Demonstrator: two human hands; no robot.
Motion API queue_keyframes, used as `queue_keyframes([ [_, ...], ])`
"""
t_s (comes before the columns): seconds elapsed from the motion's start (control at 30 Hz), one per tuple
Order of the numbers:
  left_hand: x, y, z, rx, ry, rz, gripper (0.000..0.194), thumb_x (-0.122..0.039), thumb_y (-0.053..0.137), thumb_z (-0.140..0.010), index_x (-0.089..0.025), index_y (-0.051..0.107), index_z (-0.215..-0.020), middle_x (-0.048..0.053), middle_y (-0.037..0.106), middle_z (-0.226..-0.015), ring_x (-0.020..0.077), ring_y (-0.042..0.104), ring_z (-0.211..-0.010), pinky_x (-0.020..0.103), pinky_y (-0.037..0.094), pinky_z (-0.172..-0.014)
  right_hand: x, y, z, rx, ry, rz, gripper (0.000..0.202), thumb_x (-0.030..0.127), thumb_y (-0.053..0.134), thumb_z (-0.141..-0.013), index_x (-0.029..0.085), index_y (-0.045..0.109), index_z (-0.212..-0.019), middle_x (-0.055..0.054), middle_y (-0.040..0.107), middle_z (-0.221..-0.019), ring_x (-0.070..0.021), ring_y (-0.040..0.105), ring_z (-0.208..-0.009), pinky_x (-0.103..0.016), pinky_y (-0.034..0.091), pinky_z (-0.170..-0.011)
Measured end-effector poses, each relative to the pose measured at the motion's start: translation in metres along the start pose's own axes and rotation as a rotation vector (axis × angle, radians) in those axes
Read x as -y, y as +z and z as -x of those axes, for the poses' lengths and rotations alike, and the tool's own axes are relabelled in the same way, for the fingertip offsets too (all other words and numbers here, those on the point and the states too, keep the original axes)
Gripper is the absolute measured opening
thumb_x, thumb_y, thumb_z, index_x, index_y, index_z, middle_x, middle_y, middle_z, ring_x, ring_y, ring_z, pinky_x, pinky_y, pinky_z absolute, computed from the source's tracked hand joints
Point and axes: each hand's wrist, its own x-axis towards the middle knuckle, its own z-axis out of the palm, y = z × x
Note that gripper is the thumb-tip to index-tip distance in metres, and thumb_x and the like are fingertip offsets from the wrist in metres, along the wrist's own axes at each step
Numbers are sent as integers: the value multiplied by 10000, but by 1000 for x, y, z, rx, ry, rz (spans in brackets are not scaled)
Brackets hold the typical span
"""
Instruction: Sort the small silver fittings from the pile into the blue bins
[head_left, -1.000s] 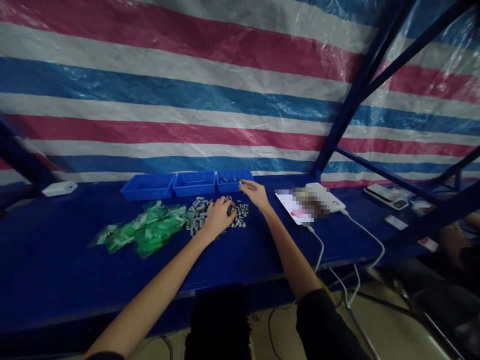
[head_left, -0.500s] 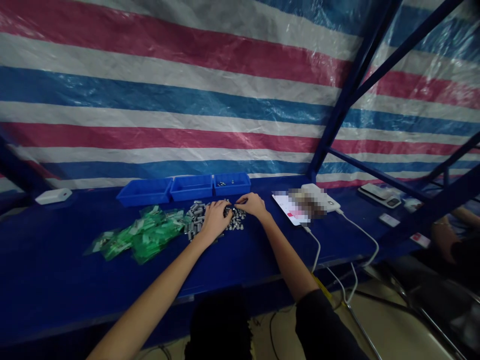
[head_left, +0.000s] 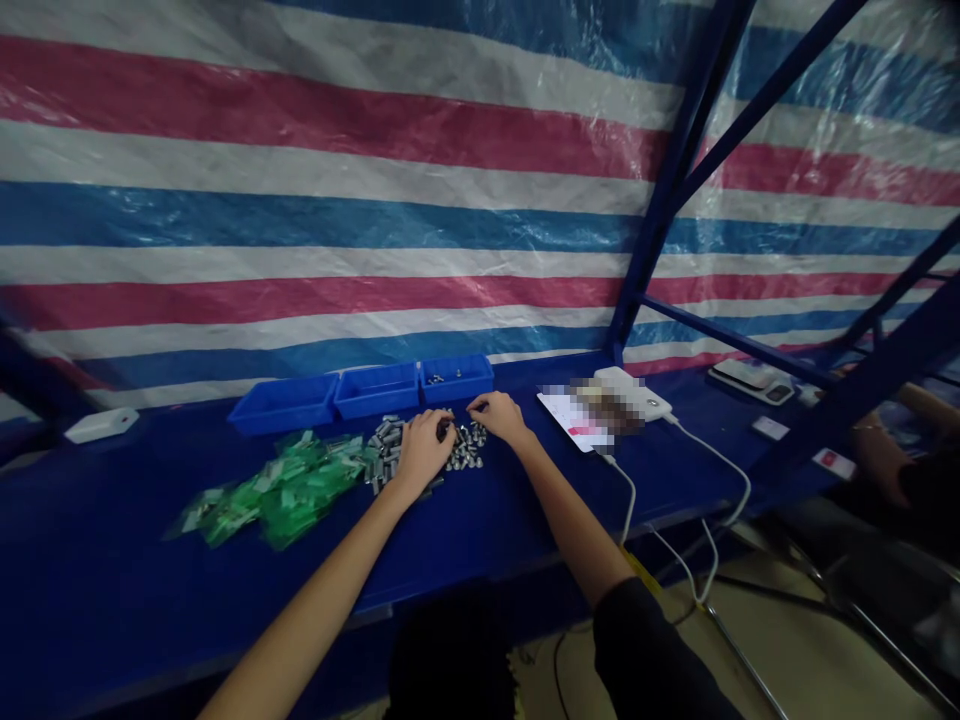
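My left hand rests over a pile of small metal parts, its fingers curled inward. Whatever it may pinch is too small to make out. Beside it, my right hand has thumb and fingertips drawn together above the right part of the pile, and anything between them cannot be made out. Grey metal cylinders lie left of my left hand. Small shiny metal fittings are scattered between and below the two hands. A heap of green-tinted plastic bags lies farther left.
Three blue bins stand behind the pile: left, middle and right, the last with a few small parts. Rightward are a lit phone, a white power bank with cables, a scale and another person's arm.
The view has shifted slightly, so the table sits a little lower and further left. My two hands stay at the pile, with the fingertips slightly farther apart.
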Motion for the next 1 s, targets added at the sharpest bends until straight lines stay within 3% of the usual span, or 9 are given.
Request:
queue_keyframes([
  [0.27, -3, -3, 1, -35, 15, 27, 166, -229, 455, -807, -213, 597, -891, 38, 645, -876, 218, 572, -881, 344, 379, -767, -3, 6, -2, 4, 95, -100, 220, 241, 670, -648, 235, 693, -867, 3, 717, -845, -156, 661, -836, -228, 489, -728],
  [0.6, -3, -3, 0, -51, 10, 77, 158, -216, 470, -804, -207, 583, -914, 36, 647, -855, 213, 590, -855, 359, 397, -780, -7, 7, -5, -6, 63, -189, 205, 162, 646, -640, 224, 702, -826, 11, 719, -747, -167, 670, -829, -238, 503, -733],
  [0.77, 1, 0, -1, -112, -13, 260, 163, -283, 464, -834, -201, 560, -939, 25, 642, -813, 174, 602, -777, 311, 441, -736, -4, 9, -11, -57, 50, -559, 229, 221, 685, -658, 170, 697, -881, -27, 716, -761, -147, 667, -763, -238, 505, -730],
  [0.87, 3, 2, -2, -145, 1, 329, 192, -333, 455, -851, -200, 556, -948, 20, 633, -788, 161, 602, -747, 296, 449, -728, 0, 9, -11, 23, 97, -812, 325, 261, 712, -646, 132, 684, -943, -47, 711, -760, -123, 646, -688, -237, 504, -688],
  [1.0, 3, 1, -3, -158, -5, 339, 245, -373, 474, -845, -205, 551, -1006, 11, 624, -770, 161, 596, -726, 300, 451, -728, 7, 3, -6, 139, 141, -960, 365, 260, 733, -632, 134, 680, -971, -33, 704, -754, -82, 613, -628, -216, 493, -672],
])
